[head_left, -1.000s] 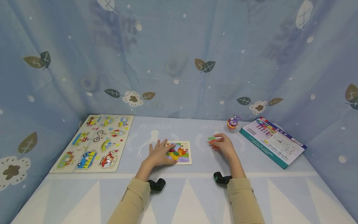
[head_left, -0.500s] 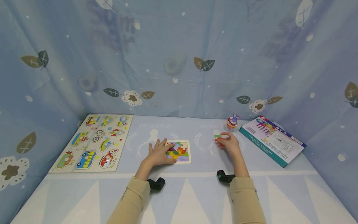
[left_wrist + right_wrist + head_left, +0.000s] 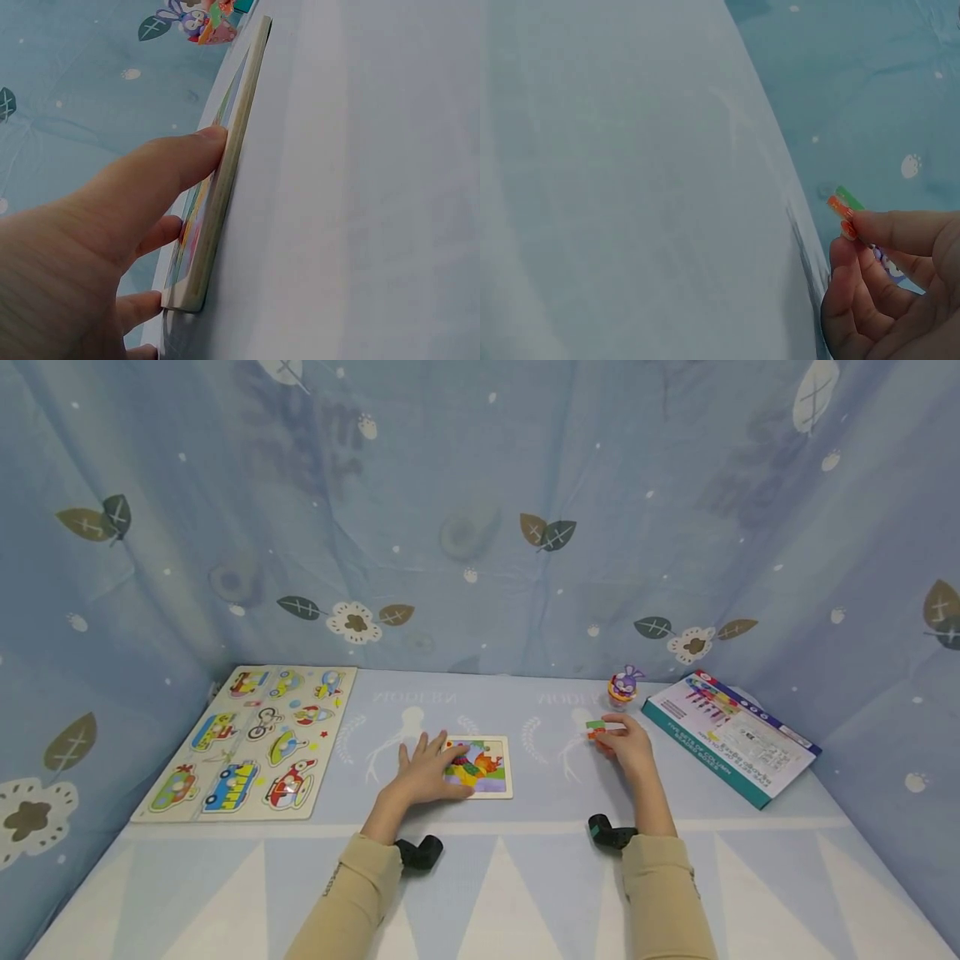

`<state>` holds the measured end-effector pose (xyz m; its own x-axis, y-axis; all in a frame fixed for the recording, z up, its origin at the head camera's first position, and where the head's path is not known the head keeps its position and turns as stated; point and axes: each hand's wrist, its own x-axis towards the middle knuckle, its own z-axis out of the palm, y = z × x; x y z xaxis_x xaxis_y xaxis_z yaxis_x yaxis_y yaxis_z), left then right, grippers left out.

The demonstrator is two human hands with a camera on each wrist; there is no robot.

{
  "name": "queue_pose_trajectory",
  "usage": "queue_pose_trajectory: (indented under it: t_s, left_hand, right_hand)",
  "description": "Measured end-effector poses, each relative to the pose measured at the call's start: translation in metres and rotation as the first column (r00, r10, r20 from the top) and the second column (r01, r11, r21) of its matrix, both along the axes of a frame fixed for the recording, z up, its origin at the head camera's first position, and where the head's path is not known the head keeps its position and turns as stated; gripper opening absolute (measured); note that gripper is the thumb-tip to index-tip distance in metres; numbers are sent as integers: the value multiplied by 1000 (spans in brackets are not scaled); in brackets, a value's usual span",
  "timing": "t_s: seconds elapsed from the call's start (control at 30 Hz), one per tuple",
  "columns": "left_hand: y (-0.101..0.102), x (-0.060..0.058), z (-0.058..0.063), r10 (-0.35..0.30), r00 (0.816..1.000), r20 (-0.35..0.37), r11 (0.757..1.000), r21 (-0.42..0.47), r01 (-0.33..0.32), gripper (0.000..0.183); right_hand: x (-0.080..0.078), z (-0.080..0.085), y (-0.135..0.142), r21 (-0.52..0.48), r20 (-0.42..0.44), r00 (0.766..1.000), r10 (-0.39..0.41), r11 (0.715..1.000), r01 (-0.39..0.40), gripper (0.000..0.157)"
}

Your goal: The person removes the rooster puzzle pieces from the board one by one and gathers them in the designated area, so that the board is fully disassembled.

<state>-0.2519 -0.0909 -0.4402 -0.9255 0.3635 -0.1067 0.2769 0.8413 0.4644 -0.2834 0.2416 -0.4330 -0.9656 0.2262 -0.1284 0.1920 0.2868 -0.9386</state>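
A small wood-framed picture puzzle [image 3: 491,785] lies flat near the middle of the table. My left hand [image 3: 424,774] rests on its left side, fingers spread and covering part of the picture. In the left wrist view the thumb [image 3: 187,154] presses on the puzzle's near border, while other fingertips touch its left end. To the right, my right hand [image 3: 630,748] pinches a small flat puzzle piece [image 3: 595,727], green along the top and orange-red below. The right wrist view shows the piece [image 3: 840,204] nearly edge-on between thumb and fingertips, above the tabletop.
A large vehicle puzzle board [image 3: 255,752] lies at the left. Behind the right hand stands a small purple rabbit-eared toy [image 3: 624,687]. A flat box with a teal side [image 3: 731,739] lies angled at the right. A patterned blue curtain [image 3: 480,527] closes off the back.
My right hand has moved to the right with the puzzle piece pinched in it, away from the small puzzle. The left hand has stayed in place on the puzzle.
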Motion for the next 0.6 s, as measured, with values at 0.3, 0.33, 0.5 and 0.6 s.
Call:
queue_pose_trajectory:
  t_s: [0.3, 0.33, 0.5, 0.6]
  left_hand:
    - [1, -3, 1, 2, 1000, 3, 1000, 2, -2, 72]
    - [1, -3, 1, 0, 1000, 3, 1000, 1, 0, 72]
    - [1, -1, 0, 0, 1000, 1, 1000, -1, 0, 73]
    - [1, -1, 0, 0, 1000, -4, 1000, 3, 0, 73]
  right_hand:
    - [0, -4, 11, 16, 10, 1000, -26, 1000, 26, 41]
    - [1, -4, 12, 28, 10, 999, -32, 999, 31, 41]
    - [1, -6, 16, 89, 25, 997, -70, 994, 68, 39]
    - [1, -7, 18, 99, 56, 994, -95, 991, 89, 39]
